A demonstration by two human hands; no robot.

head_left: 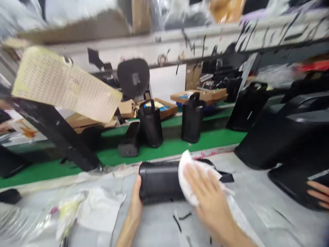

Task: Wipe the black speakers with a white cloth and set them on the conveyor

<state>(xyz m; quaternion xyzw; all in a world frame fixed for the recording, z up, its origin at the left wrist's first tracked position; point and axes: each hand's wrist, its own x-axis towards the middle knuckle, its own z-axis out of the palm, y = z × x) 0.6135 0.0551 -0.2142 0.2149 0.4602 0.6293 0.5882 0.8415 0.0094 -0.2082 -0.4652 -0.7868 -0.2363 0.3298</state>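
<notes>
We steady the black speaker (160,181) lying on its side, long axis along the bench's (159,226) far edge beside the green belt (154,149), with our left hand (135,200) gripping its left end (thumb visible), while our right hand (205,190) presses a white cloth (189,171) flat on its right end.

Black speaker (159,181) lying on grey worktable (257,199), left hand (136,202) gripping its near end, right hand (205,192) pressing white cloth (190,178) onto its top, two upright speakers (151,123) (blurred) on green belt (164,145) beyond.
</notes>
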